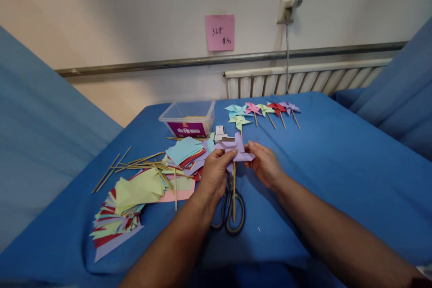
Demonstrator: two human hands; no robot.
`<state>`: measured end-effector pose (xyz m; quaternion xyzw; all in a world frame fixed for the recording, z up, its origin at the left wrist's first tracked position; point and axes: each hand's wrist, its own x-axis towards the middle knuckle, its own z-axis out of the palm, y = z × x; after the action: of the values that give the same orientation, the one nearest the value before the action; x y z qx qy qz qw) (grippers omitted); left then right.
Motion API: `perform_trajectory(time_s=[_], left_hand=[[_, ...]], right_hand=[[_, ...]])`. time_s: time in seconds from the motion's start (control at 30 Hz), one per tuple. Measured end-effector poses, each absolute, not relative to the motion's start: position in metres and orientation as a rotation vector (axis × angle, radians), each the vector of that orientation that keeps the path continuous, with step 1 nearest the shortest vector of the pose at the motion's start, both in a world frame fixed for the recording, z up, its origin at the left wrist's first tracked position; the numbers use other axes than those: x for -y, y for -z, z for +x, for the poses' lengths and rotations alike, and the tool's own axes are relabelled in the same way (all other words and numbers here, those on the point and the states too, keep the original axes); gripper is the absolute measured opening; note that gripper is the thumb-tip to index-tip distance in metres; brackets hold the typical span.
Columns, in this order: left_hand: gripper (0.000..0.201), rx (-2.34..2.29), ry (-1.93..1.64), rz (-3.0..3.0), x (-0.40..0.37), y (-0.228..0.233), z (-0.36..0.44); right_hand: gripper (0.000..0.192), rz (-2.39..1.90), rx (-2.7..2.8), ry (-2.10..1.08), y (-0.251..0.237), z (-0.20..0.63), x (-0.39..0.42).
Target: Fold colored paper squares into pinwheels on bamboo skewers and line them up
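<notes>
A purple paper pinwheel [239, 147] on a thin wooden stick [234, 198] is held up between my two hands. My left hand [218, 168] pinches it near the centre, thumb on the front of the paper. The fingers of my right hand [263, 162] close on the tip of its right blade. Below the pinwheel, scissors [240, 220] with dark handles lie on the blue cloth, partly hidden by the stick and my left hand. Just behind the pinwheel are small white boxes [219, 130] and a pale green pinwheel [240, 121].
Several finished pinwheels [278, 109] lie in a row at the back right. A clear plastic box [187, 117] with a purple label stands at the back. Fanned coloured paper [138, 193], a paper stack [185, 150] and loose sticks [111, 171] spread over the left. Blue curtains hang on both sides.
</notes>
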<state>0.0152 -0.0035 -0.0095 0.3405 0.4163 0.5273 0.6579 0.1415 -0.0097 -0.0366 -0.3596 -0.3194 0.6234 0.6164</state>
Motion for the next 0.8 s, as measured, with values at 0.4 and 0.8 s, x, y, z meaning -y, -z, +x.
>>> perform_trajectory(time_s=[0.4,0.8], left_hand=[[0.025,-0.911,-1.244,0.586,-0.006,0.011,0.004],[0.023,-0.876,-1.204,0.601,-0.004,0.017,0.007]], right_hand=[[0.040,-0.892,1.084,-1.245,0.047,0.139,0.011],[0.034,-0.922,1.149,-1.090,0.051,0.137,0.011]])
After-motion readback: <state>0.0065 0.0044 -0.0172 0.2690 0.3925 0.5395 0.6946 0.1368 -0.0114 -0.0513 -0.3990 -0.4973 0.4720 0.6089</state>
